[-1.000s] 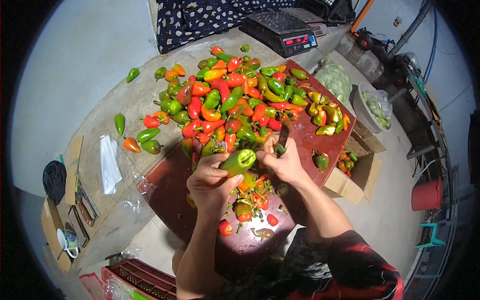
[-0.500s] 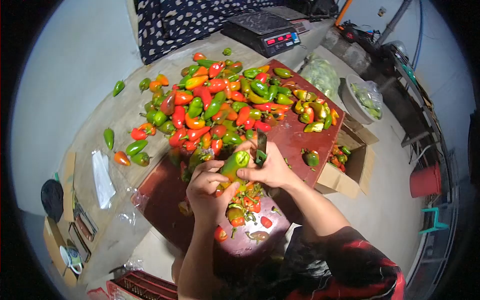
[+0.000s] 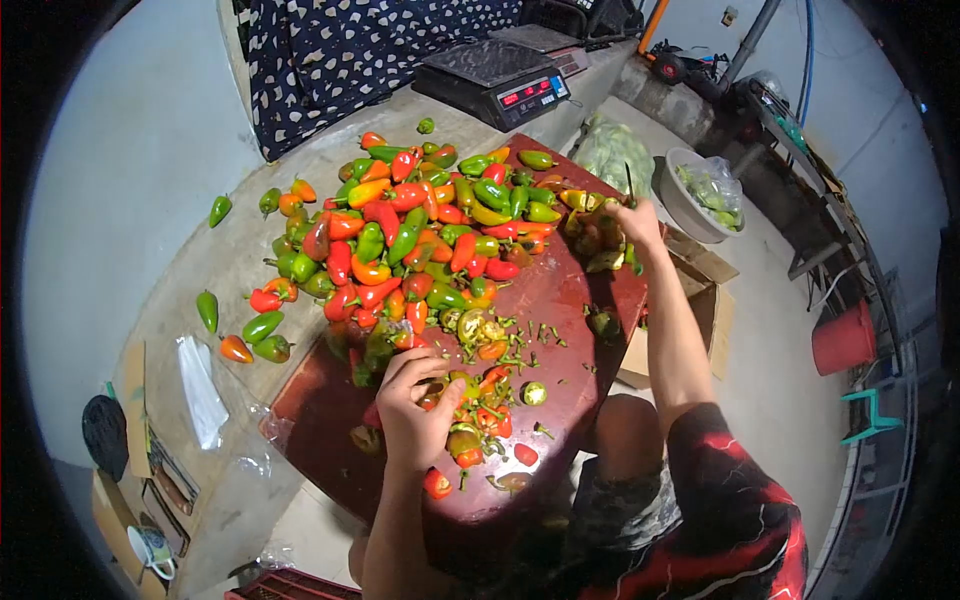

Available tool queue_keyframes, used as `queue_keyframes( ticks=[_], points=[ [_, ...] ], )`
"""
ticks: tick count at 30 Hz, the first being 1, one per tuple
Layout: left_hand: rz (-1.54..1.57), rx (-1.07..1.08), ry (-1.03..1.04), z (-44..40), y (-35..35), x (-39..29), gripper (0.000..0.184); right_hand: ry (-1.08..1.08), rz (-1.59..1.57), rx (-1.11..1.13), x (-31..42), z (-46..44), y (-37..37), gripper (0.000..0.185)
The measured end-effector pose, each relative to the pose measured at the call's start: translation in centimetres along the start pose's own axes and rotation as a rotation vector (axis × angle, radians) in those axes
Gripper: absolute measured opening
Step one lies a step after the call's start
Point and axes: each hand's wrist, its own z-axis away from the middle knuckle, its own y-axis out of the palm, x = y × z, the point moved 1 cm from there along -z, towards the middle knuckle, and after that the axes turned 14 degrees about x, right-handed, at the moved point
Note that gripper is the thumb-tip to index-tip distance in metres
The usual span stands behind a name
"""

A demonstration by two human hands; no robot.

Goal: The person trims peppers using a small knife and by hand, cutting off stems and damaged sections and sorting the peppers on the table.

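My left hand (image 3: 415, 405) hovers over the near part of the red tabletop (image 3: 330, 430), thumb and curled fingers apart, holding nothing that I can see. Cut pepper pieces (image 3: 495, 420) and stems lie just right of it. At the table's right edge, my right hand (image 3: 638, 222) grips a knife (image 3: 629, 180), its dark blade pointing up. Under and beside that hand sits a group of trimmed green and yellow peppers (image 3: 592, 235); whether the fingers also touch a pepper is hidden. A large heap of whole red, orange and green peppers (image 3: 400, 230) spreads ahead.
A digital scale (image 3: 495, 80) stands on the ledge at the back. Right of the table are a cardboard box (image 3: 700, 330), a white basin (image 3: 690, 200) and a bag of greens (image 3: 615, 150). Loose peppers and a white plastic bag (image 3: 203, 390) lie at left.
My right hand has moved away from my left, forward and right to the trimmed peppers, carrying the knife. The green pepper both hands held has left my left hand, which has opened.
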Motion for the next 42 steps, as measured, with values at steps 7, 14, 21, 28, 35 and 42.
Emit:
queue_keyframes(
  ticks=[7,14,21,28,35,42],
  points=[
    [-0.091,-0.046,-0.036,-0.3,-0.3,0.3,0.024,0.181,0.362,0.265,3.0,-4.0,-0.4,0.062],
    [-0.143,-0.066,-0.023,-0.2,-0.6,0.5,0.022,0.05,0.791,0.248,4.1,-3.6,2.8,0.053],
    [-0.224,-0.047,-0.001,-0.1,-0.7,0.2,0.02,-0.242,0.687,0.3,6.4,-3.5,8.5,0.037],
    [-0.243,-0.055,0.031,-0.2,-0.8,0.8,0.019,-0.18,0.829,0.378,6.0,-3.8,11.3,0.033],
    [-0.227,-0.06,0.05,-0.3,-1.1,0.3,0.018,-0.43,0.474,0.167,6.5,-0.3,8.6,0.033],
    [-0.188,-0.056,-0.029,-0.7,-0.5,0.3,0.028,-0.415,-0.119,0.306,6.3,8.6,10.7,0.027]
  ],
)
